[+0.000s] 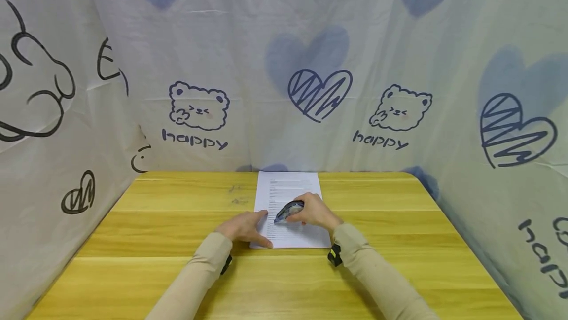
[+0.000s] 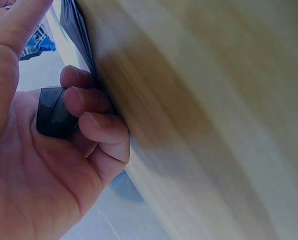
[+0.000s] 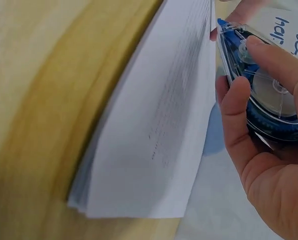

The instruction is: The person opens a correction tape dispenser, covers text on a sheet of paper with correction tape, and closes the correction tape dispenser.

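My right hand [image 1: 314,210] holds a correction tape dispenser [image 1: 289,209] with a clear case and blue inner parts. Its blue tip [image 3: 222,23] points down-left at the printed lines on a stack of paper sheets [image 1: 306,233]. In the right wrist view, thumb and fingers grip the dispenser's sides. At the stack's left edge, the thumb and forefinger of my left hand [image 1: 241,226] rest on the sheets. Three other fingers curl against the palm around a small dark cap-like piece [image 2: 54,117], seen only in the left wrist view.
The stack lies on a yellow wood-grain table [image 1: 168,241], reaching its far edge. Faint dark marks [image 1: 239,200] show on the tabletop left of the paper. A pale printed curtain [image 1: 248,63] hangs behind and along both sides.
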`<state>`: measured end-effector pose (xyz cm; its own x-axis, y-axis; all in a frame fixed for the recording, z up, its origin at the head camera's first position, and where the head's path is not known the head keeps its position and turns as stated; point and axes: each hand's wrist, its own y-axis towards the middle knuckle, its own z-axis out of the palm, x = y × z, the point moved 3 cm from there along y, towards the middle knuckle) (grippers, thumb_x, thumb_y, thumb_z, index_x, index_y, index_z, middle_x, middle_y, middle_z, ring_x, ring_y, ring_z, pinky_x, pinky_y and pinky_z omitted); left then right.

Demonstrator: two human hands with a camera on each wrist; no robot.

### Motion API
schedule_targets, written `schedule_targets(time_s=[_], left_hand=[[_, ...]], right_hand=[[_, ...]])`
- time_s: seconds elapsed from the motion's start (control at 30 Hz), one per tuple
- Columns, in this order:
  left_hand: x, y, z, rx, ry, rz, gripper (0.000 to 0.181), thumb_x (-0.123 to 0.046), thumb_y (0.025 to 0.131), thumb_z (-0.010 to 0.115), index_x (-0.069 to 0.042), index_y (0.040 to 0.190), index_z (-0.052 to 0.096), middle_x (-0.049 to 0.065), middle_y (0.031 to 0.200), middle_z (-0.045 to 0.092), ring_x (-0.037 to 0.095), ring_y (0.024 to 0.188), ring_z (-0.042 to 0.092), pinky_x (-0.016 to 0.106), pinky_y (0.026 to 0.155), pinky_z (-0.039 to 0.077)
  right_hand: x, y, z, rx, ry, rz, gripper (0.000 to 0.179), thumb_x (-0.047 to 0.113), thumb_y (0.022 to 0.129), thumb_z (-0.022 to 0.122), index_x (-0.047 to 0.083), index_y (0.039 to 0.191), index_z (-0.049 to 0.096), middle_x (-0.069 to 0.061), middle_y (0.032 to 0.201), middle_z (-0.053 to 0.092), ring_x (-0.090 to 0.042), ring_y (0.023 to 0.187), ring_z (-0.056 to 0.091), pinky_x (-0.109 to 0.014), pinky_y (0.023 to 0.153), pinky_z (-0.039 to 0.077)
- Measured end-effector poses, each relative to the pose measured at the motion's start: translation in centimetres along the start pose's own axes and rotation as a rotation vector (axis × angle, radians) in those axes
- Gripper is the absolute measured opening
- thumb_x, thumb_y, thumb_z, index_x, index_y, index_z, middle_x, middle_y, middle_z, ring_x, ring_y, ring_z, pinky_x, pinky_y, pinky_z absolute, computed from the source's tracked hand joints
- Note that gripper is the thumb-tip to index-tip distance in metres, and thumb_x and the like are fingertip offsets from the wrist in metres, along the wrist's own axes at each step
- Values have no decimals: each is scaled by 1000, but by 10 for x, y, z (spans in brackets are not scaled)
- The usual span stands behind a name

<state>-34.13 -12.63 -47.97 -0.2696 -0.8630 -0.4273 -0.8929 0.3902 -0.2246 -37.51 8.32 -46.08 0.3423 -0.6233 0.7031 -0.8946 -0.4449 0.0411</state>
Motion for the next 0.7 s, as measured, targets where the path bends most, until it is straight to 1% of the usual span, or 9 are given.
schedule_targets(time_s=[0.13,0.27,0.37,0.47,0.6,0.7], left_hand=[[0,0,0,5,-1,-11,104,-51,71,84,-6,152,35,17,151,44,35,137,43,49,114,36],[-1,0,0,9,-2,-20,104,-52,72,83,-7,152,34,16,152,43,35,139,42,49,115,35],[-1,0,0,9,0,-23,104,-53,72,83,-7,152,34,16,152,43,34,139,42,49,115,34],[-2,-1,0,8,-1,-21,104,-53,72,83,-7,152,35,16,152,43,34,138,42,49,115,35],[-1,0,0,1,2,-9,103,-51,72,84,-6,151,36,17,151,45,35,137,44,49,114,35],[-1,0,0,-1,7,-2,103,-50,72,84,-5,151,36,17,150,45,35,137,44,48,114,35]], right_hand=[[-2,1,1,-12,10,20,27,19,75,85,13,99,74,0,82,72,-19,54,65,-28,52,53],[-3,0,1,-9,28,27,31,13,75,84,10,105,73,-5,88,72,-18,57,66,-28,55,55],[-4,0,2,-6,51,27,33,12,75,83,9,106,72,-7,91,73,-15,62,67,-28,58,58],[-5,-1,3,-5,70,25,32,12,75,83,7,105,72,-7,91,73,-14,66,68,-29,60,59],[-8,0,6,-11,88,16,32,15,74,85,7,102,73,-7,89,73,-14,65,69,-30,60,59],[-10,1,6,-26,70,4,31,19,73,87,9,100,75,-4,87,74,-12,66,68,-29,60,59]])
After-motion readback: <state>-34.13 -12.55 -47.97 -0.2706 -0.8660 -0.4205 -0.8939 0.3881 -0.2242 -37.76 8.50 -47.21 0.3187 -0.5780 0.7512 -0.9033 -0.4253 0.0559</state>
